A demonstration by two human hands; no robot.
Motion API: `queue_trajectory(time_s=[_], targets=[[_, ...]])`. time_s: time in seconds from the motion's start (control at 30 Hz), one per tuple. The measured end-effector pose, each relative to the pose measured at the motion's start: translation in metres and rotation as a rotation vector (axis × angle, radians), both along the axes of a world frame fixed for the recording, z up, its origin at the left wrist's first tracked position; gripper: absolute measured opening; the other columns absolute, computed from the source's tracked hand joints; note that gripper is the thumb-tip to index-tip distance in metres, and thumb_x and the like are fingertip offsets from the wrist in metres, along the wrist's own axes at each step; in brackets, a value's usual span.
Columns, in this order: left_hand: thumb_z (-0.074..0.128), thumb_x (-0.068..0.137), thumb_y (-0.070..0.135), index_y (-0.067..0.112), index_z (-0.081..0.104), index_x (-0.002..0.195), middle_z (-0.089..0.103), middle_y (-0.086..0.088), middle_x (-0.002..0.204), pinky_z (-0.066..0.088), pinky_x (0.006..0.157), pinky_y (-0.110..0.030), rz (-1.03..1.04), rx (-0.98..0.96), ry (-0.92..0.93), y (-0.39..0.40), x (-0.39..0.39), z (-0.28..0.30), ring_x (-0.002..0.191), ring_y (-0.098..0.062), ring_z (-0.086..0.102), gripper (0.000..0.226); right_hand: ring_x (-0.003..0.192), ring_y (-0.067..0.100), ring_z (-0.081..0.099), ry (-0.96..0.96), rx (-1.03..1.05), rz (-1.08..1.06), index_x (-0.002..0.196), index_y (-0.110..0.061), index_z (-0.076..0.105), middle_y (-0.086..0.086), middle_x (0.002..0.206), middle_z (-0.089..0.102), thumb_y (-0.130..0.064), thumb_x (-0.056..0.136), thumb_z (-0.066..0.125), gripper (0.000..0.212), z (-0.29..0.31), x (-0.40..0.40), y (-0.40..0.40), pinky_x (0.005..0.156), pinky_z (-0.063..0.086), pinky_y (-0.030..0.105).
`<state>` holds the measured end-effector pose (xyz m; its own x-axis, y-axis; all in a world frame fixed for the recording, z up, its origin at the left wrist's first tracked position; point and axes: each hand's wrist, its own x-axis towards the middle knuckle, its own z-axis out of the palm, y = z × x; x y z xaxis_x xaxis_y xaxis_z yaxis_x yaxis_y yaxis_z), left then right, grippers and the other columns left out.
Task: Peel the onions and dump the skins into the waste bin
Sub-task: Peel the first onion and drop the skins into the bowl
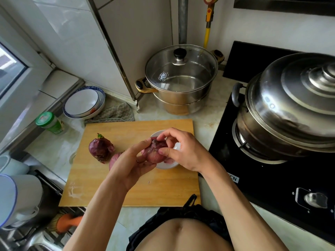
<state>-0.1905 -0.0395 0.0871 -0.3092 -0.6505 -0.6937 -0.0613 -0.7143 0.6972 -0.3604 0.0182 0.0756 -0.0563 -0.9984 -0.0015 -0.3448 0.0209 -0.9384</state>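
At centre frame, I see both hands working one red onion above a small white bowl that sits on the wooden cutting board.

1. Left hand: it cradles the onion from below and from the left, fingers curled under it, thumb laid along its upper left side.
2. Right hand: its fingers are bent over the top of the onion at the dry tip, and its thumb presses on the onion's right side. I read this as a pinch on the skin, though I cannot tell how much skin is lifted.
3. Second onion: unpeeled, with a green sprout at its top, it stands on the board at left of centre, apart from the hands.
4. Third onion: only a pinkish part shows, just right of the second onion and partly hidden by the left hand.

Upper centre of the frame holds a glass-lidded steel pot on the counter. At right, a large steel steamer stands on the black gas hob. At left, stacked plates lean by the window.
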Motion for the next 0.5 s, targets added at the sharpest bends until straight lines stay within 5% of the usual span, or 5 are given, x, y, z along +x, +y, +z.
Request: queue_trajectory(time_s=[0.23, 0.5], targets=[[0.071, 0.092, 0.033, 0.011, 0.075, 0.103, 0.074, -0.011, 0.08, 0.06, 0.06, -0.026, 0.059, -0.003, -0.004, 0.0, 0.001, 0.001, 0.073, -0.021, 0.069, 0.025, 0.087, 0.0, 0.058, 0.013, -0.112, -0.081, 0.103, -0.02, 0.072, -0.015, 0.09, 0.057, -0.02, 0.081, 0.082, 0.024, -0.011, -0.001, -0.002, 0.08, 0.046, 0.013], [0.073, 0.089, 0.034, 0.011, 0.075, 0.104, 0.075, -0.012, 0.081, 0.061, 0.062, -0.027, 0.078, 0.015, 0.01, 0.0, 0.0, 0.0, 0.077, -0.023, 0.068, 0.027, 0.088, 0.012, 0.063, -0.025, -0.217, -0.171, 0.092, -0.016, 0.078, -0.009, 0.091, 0.063, -0.014, 0.083, 0.079, 0.009, -0.024, -0.004, -0.005, 0.08, 0.054, 0.032]])
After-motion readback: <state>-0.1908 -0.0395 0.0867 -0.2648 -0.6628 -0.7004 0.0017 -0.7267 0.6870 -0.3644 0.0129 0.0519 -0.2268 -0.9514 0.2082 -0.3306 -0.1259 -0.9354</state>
